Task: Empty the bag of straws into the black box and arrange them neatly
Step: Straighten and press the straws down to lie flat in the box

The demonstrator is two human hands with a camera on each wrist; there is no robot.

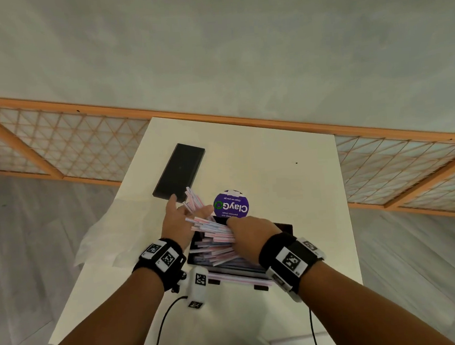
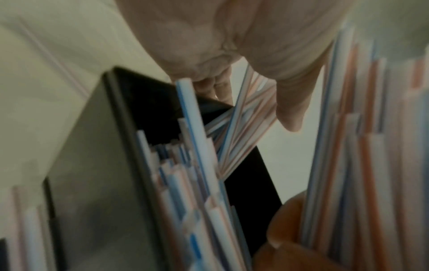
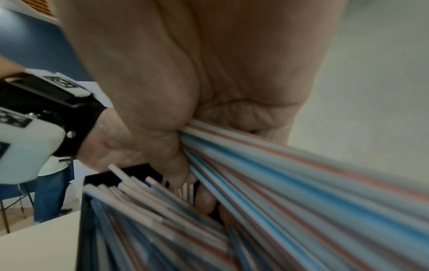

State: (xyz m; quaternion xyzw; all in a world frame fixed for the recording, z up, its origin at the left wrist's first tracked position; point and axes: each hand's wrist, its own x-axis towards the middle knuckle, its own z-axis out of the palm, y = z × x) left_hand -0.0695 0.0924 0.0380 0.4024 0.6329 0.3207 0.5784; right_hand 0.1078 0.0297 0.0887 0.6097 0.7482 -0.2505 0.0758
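Straws gripped by right hand; box beneath.

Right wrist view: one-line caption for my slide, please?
Right hand grips a bundle of striped straws over the black box, where more straws lie jumbled.

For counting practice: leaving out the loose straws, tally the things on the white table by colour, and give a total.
Black: 2, the box holding straws and the flat lid-like piece.
Purple: 1, the round ClayGo disc.
Clear: 1, the bag.
Total: 4.
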